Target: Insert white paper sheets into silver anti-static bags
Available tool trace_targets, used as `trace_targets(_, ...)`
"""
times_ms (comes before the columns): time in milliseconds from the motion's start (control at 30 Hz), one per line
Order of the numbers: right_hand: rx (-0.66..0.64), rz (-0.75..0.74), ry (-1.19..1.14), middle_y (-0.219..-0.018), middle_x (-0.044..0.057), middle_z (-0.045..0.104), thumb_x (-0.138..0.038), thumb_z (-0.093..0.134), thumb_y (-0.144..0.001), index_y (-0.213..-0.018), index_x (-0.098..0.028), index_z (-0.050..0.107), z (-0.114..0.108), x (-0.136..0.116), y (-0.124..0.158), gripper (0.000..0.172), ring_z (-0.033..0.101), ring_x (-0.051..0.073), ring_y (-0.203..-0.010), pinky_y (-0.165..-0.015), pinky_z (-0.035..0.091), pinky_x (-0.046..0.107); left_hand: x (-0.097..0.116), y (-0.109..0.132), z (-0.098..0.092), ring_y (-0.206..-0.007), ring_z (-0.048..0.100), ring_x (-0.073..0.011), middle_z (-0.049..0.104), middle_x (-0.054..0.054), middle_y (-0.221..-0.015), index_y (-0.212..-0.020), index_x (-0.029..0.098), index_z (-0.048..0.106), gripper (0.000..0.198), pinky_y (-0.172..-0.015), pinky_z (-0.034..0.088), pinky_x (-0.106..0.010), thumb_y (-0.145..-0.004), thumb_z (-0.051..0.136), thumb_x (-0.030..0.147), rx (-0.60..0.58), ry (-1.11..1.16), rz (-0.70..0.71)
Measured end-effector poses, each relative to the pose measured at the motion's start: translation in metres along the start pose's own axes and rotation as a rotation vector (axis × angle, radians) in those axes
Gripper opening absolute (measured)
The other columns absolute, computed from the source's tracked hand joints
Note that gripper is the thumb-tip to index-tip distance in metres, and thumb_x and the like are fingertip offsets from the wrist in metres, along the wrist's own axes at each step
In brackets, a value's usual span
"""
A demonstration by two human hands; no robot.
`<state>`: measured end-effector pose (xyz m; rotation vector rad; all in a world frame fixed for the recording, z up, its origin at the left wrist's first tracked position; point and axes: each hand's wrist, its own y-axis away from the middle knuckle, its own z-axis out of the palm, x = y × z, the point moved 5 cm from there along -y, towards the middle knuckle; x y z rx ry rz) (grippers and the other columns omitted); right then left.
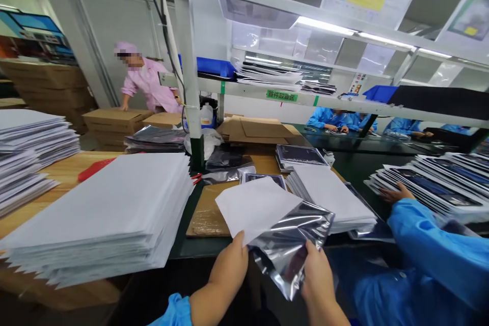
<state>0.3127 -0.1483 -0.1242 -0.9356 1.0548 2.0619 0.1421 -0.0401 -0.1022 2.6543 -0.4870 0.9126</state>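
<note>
My left hand (232,264) pinches the lower edge of a white sheet (257,206), close to where it meets a shiny silver bag (296,234). Part of the sheet lies inside or behind the bag; I cannot tell which. On the bag's right side my right hand (318,270) is closed, its thumb on the front. Both things are held tilted over the front table edge. Behind them are a stack of white sheets (324,188) and a piece of brown cardboard (210,214).
A tall white stack (99,198) stands at the left. To the right, a co-worker's blue sleeve (431,244) reaches toward dark-printed stacks (435,186). A shelf post (193,81) rises behind the table. Flattened cardboard (260,130) lies at the back.
</note>
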Motion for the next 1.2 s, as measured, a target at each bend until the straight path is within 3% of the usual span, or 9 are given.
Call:
trace_targets(133, -0.008, 0.039, -0.076, -0.065, 0.000, 0.066, -0.030, 0.058, -0.070, -0.108, -0.020, 0.052, 0.024, 0.008, 0.002, 0.040, 0.064, 0.024, -0.067, -0.059, 0.052, 0.033, 0.015, 0.015, 0.006, -0.106, 0.055, -0.0277, 0.061, -0.018, -0.111, -0.127, 0.011, 0.043, 0.047, -0.091, 0.037, -0.037, -0.083, 0.031, 0.019, -0.034, 0.070, 0.084)
trace_targets(267, -0.062, 0.123, -0.127, -0.069, 0.004, 0.067, -0.029, 0.058, -0.071, -0.112, -0.016, 0.050, 0.026, 0.021, 0.006, 0.044, 0.065, 0.027, -0.069, -0.061, 0.052, 0.036, 0.014, 0.032, 0.011, -0.102, 0.057, -0.0253, 0.064, -0.011, -0.109, -0.121, 0.019, 0.052, 0.044, -0.091, 0.039, -0.032, -0.081, 0.046, 0.036, -0.224, 0.388, 0.307)
trace_targets(433, -0.091, 0.200, -0.234, -0.081, 0.006, 0.068, -0.031, 0.067, -0.064, -0.115, -0.018, 0.050, 0.017, 0.035, 0.015, 0.056, 0.064, 0.027, -0.075, -0.062, 0.052, 0.036, -0.039, 0.028, 0.002, -0.085, 0.063, -0.0253, 0.068, -0.011, -0.088, -0.107, 0.012, 0.056, 0.052, -0.080, 0.048, -0.036, -0.071, 0.058, 0.050, -0.013, 1.015, -0.193)
trace_targets(600, -0.159, 0.341, -0.321, -0.087, 0.006, 0.068, -0.033, 0.071, -0.063, -0.122, -0.021, 0.044, 0.021, 0.057, 0.036, 0.066, 0.063, 0.027, -0.085, -0.069, 0.051, 0.036, -0.030, 0.027, 0.010, -0.098, 0.060, -0.0270, 0.064, -0.015, -0.107, -0.112, 0.011, 0.052, 0.048, -0.088, 0.047, -0.040, -0.075, 0.061, 0.038, -0.244, 1.556, -0.349)
trace_targets(733, -0.292, 0.422, -0.286, -0.094, 0.012, 0.067, -0.040, 0.074, -0.060, -0.127, -0.015, 0.034, 0.018, 0.091, 0.046, 0.082, 0.060, 0.029, -0.092, -0.077, 0.049, 0.038, -0.034, 0.022, 0.007, -0.096, 0.061, -0.0298, 0.066, -0.018, -0.101, -0.111, 0.004, 0.051, 0.044, -0.086, 0.049, -0.042, -0.073, 0.064, 0.022, -0.111, 1.581, -0.411)
trace_targets(900, -0.342, 0.422, 0.066, -0.097, 0.012, 0.065, -0.058, 0.072, -0.052, -0.115, -0.020, 0.049, -0.030, 0.120, 0.038, 0.077, 0.057, 0.035, -0.097, -0.079, 0.046, 0.045, -0.048, 0.021, -0.013, -0.096, 0.061, -0.0324, 0.067, -0.018, -0.099, -0.117, 0.004, 0.049, 0.053, -0.085, 0.049, -0.045, -0.070, 0.067, 0.020, -0.203, 1.437, -0.386)
trace_targets(967, -0.221, 0.390, 0.172, -0.113, 0.013, 0.058, -0.066, 0.067, -0.053, -0.117, -0.024, 0.049, -0.062, 0.109, 0.026, 0.079, 0.054, 0.036, -0.101, -0.081, 0.044, 0.048, -0.053, 0.024, -0.027, -0.097, 0.060, -0.0329, 0.068, -0.017, -0.097, -0.117, 0.004, 0.049, 0.054, -0.084, 0.049, -0.045, -0.069, 0.067, 0.020, -0.277, 1.371, -0.371)
trace_targets(1100, 0.033, 0.211, 0.256, -0.142, 0.010, 0.027, -0.078, 0.049, -0.058, -0.137, -0.027, 0.022, -0.106, 0.053, 0.006, 0.097, 0.047, 0.034, -0.111, -0.087, 0.041, 0.043, -0.060, 0.037, -0.043, -0.095, 0.061, -0.0335, 0.068, -0.016, -0.098, -0.118, 0.005, 0.050, 0.055, -0.081, 0.050, -0.044, -0.069, 0.068, 0.022, -0.523, 1.308, -0.404)
trace_targets(1200, -0.246, 0.135, 0.278, -0.130, 0.015, 0.045, -0.073, 0.052, -0.063, -0.132, -0.016, 0.035, -0.088, 0.029, 0.008, 0.091, 0.050, 0.031, -0.107, -0.090, 0.039, 0.039, -0.074, 0.043, -0.038, -0.086, 0.064, -0.0359, 0.069, -0.015, -0.095, -0.119, 0.008, 0.052, 0.062, -0.073, 0.052, -0.045, -0.063, 0.072, 0.024, -0.553, 1.275, -0.481)
